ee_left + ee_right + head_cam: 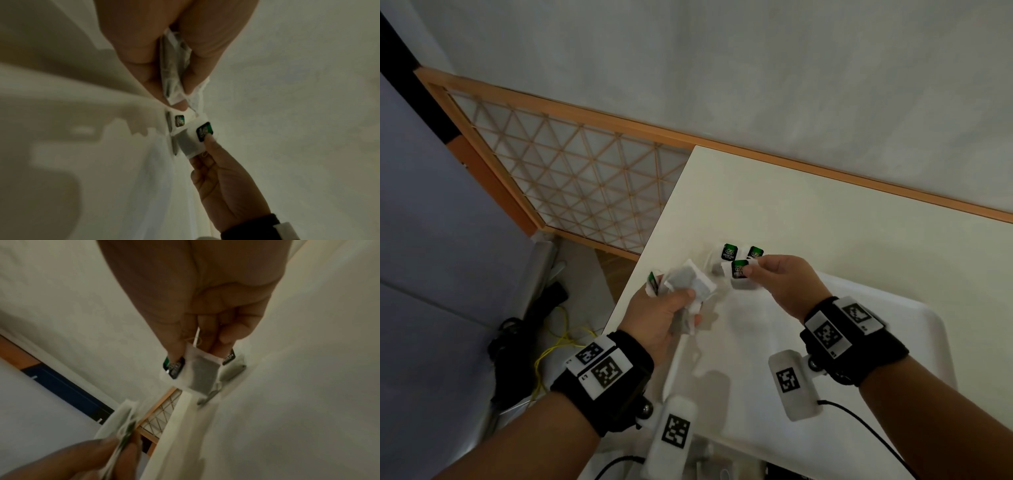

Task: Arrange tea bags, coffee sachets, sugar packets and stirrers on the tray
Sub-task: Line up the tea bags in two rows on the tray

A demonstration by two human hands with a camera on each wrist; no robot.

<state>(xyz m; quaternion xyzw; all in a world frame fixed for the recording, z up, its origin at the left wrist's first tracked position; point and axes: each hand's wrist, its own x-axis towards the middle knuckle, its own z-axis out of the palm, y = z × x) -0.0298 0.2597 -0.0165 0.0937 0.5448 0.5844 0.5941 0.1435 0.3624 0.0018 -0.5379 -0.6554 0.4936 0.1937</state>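
Observation:
My left hand (671, 308) grips a bundle of white tea bags (690, 286) with green tags; in the left wrist view this bundle (172, 78) sits between thumb and fingers. My right hand (774, 274) pinches one tea bag with a green tag (739, 270) just above the white tray's (911, 342) far left corner. That tea bag (202, 373) shows under my right fingertips (174, 353). Two more green-tagged tea bags (727, 253) lie on the tray at that corner.
The tray rests on a cream table (825, 212) against a pale wall. A wooden lattice screen (571, 171) stands left of the table. Cables (551, 346) and dark gear lie on the floor below the table's left edge.

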